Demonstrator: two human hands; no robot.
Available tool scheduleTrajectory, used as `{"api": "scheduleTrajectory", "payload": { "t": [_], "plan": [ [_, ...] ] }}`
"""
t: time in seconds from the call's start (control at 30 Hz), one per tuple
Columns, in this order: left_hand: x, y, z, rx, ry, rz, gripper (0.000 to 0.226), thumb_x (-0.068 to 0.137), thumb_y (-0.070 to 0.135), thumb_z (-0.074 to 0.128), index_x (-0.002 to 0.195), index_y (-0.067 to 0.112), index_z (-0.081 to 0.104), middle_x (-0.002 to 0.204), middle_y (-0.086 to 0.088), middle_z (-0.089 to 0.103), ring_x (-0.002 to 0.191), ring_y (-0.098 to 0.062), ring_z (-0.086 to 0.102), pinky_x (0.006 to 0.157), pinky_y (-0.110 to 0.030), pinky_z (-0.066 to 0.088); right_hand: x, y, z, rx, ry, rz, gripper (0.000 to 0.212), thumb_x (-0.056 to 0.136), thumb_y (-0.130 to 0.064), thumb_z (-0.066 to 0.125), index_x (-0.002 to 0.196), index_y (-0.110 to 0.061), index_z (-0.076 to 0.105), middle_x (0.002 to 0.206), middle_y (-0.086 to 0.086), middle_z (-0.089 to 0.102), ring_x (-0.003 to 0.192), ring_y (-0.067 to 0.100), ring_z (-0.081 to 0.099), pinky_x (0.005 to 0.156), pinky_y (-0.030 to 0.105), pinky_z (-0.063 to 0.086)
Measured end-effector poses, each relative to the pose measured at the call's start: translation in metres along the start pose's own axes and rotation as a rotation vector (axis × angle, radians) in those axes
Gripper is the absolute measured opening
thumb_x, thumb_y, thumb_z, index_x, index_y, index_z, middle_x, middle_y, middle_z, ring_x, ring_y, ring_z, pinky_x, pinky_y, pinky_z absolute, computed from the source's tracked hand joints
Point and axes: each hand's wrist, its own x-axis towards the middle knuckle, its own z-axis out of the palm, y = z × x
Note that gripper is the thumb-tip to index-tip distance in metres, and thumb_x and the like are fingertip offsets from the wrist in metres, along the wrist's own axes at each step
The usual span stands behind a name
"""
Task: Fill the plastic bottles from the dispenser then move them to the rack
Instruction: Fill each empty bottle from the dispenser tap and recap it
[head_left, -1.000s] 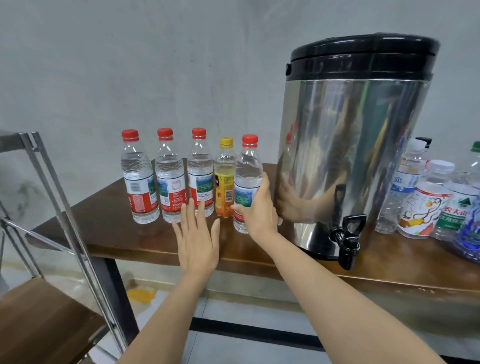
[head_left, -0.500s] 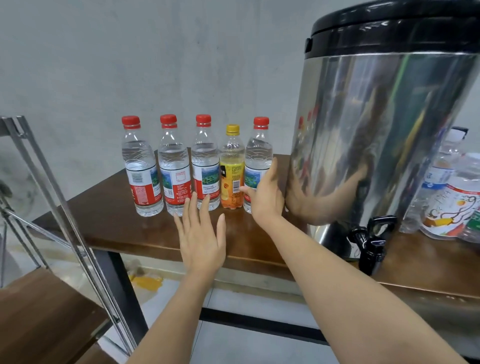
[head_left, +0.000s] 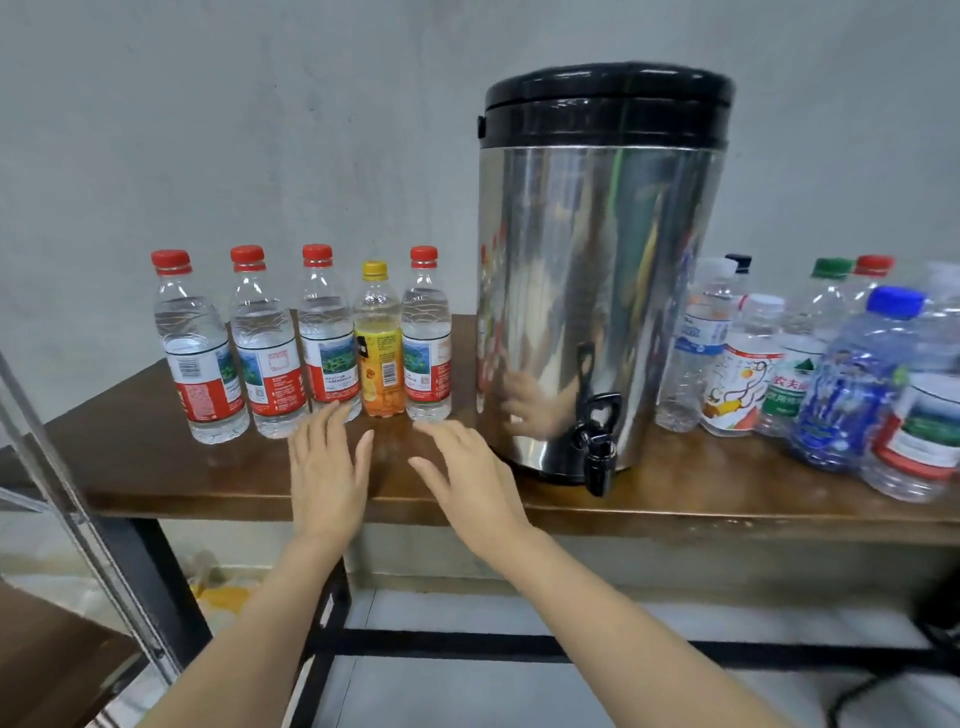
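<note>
Holding nothing in the left hand (head_left: 327, 467), spread palm down with fingers straight, nor in the right hand (head_left: 467, 478), likewise open with fingers loosely fanned. Poised over the front of the brown table (head_left: 156, 467); resting or hovering, cannot tell. Left fingertips at the foot of the third in a row of five capped bottles (head_left: 267, 348); touching or not, cannot tell. Upright, four clear with red caps, plus one yellow bottle (head_left: 379, 348) fourth from the left. Right of the row and apart from it, the steel dispenser (head_left: 597, 270), with a black lid and a black tap (head_left: 596, 457) low on its front. Beyond it, crowded assorted bottles (head_left: 753, 364), blurred, overlapping, cut off at the right edge. At far left, the rack (head_left: 104, 551): only a slanted metal post and a corner of wooden shelf (head_left: 41, 654) in view.
</note>
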Motion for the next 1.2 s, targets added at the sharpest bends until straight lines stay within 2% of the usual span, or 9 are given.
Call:
{"api": "scheduleTrajectory", "payload": {
  "t": [0.1, 0.2, 0.33, 0.47, 0.63, 0.8, 0.9, 1.03, 1.2],
  "plan": [
    [-0.025, 0.017, 0.006, -0.067, -0.02, 0.167, 0.041, 0.103, 0.038, 0.04, 0.127, 0.009, 0.055, 0.126, -0.012, 0.058, 0.12, -0.029, 0.048, 0.107, -0.054, 0.039, -0.036, 0.026, -0.024, 0.004, -0.053, -0.16, 0.028, 0.101, -0.028, 0.053, 0.125, -0.018, 0.062, 0.124, -0.004, 0.063, 0.115, 0.012, 0.055, 0.093, 0.032, 0.05],
    [-0.059, 0.047, 0.013, -0.125, -0.053, 0.32, 0.038, 0.098, 0.037, 0.038, 0.121, 0.014, 0.059, 0.12, -0.005, 0.06, 0.114, -0.021, 0.05, 0.099, -0.041, 0.042, -0.07, 0.065, -0.042, -0.064, -0.07, -0.233, 0.024, 0.1, -0.029, 0.052, 0.115, -0.018, 0.067, 0.114, -0.006, 0.067, 0.106, 0.011, 0.059, 0.083, 0.034, 0.055],
    [-0.094, 0.105, 0.024, -0.218, -0.07, 0.64, 0.027, 0.097, 0.029, 0.046, 0.112, 0.013, 0.062, 0.108, -0.002, 0.062, 0.103, -0.017, 0.054, 0.092, -0.027, 0.039, -0.109, 0.117, -0.074, -0.183, 0.105, -0.298, 0.015, 0.097, -0.019, 0.058, 0.102, -0.016, 0.072, 0.099, -0.007, 0.07, 0.089, 0.013, 0.063, 0.066, 0.032, 0.056],
    [-0.106, 0.172, 0.046, -0.29, -0.105, 0.903, 0.019, 0.099, 0.019, 0.051, 0.11, 0.01, 0.063, 0.106, -0.004, 0.061, 0.097, -0.019, 0.056, 0.083, -0.03, 0.047, -0.133, 0.155, -0.12, -0.277, 0.282, -0.161, 0.014, 0.096, -0.019, 0.057, 0.099, -0.019, 0.071, 0.093, -0.013, 0.067, 0.084, 0.009, 0.059, 0.056, 0.03, 0.053],
    [-0.087, 0.255, 0.072, -0.335, -0.136, 0.886, 0.025, 0.1, 0.016, 0.046, 0.116, 0.006, 0.063, 0.113, -0.007, 0.061, 0.104, -0.024, 0.057, 0.091, -0.033, 0.048, -0.137, 0.184, -0.173, -0.351, 0.378, 0.055, 0.013, 0.094, -0.017, 0.061, 0.104, -0.02, 0.069, 0.095, -0.011, 0.066, 0.087, 0.012, 0.057, 0.056, 0.035, 0.054],
    [-0.075, 0.294, 0.104, -0.189, -0.299, 0.767, 0.047, 0.099, 0.035, 0.032, 0.125, 0.006, 0.059, 0.125, -0.01, 0.059, 0.116, -0.028, 0.057, 0.106, -0.035, 0.041, -0.114, 0.196, -0.216, -0.342, 0.402, 0.153, 0.018, 0.095, -0.014, 0.06, 0.112, -0.018, 0.067, 0.105, -0.003, 0.065, 0.096, 0.017, 0.058, 0.063, 0.036, 0.054],
    [-0.073, 0.297, 0.117, -0.148, -0.423, 0.65, 0.069, 0.097, 0.052, 0.012, 0.144, 0.011, 0.041, 0.149, -0.01, 0.04, 0.141, -0.025, 0.035, 0.12, -0.037, 0.024, -0.093, 0.199, -0.236, -0.37, 0.394, 0.185, 0.023, 0.098, -0.016, 0.055, 0.119, -0.017, 0.063, 0.114, -0.001, 0.062, 0.107, 0.018, 0.053, 0.067, 0.032, 0.05],
    [-0.075, 0.3, 0.118, -0.173, -0.348, 0.624, 0.068, 0.099, 0.052, 0.013, 0.148, 0.012, 0.039, 0.154, -0.008, 0.037, 0.147, -0.02, 0.028, 0.121, -0.032, 0.023, -0.05, 0.195, -0.258, -0.477, 0.328, 0.232, 0.036, 0.1, -0.012, 0.047, 0.136, -0.016, 0.051, 0.136, 0.002, 0.053, 0.121, 0.022, 0.046, 0.078, 0.04, 0.05],
    [-0.077, 0.298, 0.117, -0.201, -0.303, 0.609, 0.061, 0.101, 0.048, 0.023, 0.143, 0.01, 0.045, 0.149, -0.009, 0.044, 0.143, -0.021, 0.036, 0.116, -0.033, 0.032, -0.001, 0.196, -0.264, -0.566, 0.178, 0.369, 0.064, 0.095, -0.001, 0.047, 0.151, -0.018, 0.024, 0.155, 0.003, 0.034, 0.113, 0.03, 0.058, 0.077, 0.042, 0.05]
  ]
}}
